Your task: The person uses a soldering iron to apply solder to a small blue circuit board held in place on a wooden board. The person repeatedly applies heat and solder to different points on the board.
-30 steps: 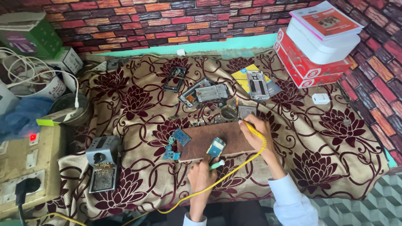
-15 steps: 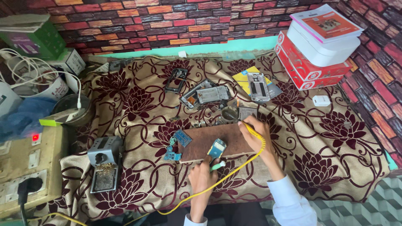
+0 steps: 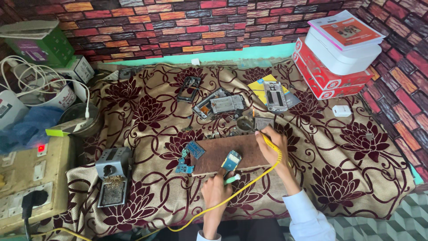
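My right hand grips a yellow soldering iron, its tip pointing up toward a small round tin at the far edge of the brown wooden board. Its yellow cable trails down toward me. My left hand holds a green-handled tool against a small blue circuit board lying on the wooden board. More blue circuit boards lie at the board's left end.
Opened phone bodies and frames lie on the floral cloth beyond the board. A grey soldering-iron stand sits to the left, a power strip box at far left. Red and white boxes stack at top right.
The soldering iron tip has stayed near the round tin; both hands hold nearly the same places. The view has shifted only slightly.
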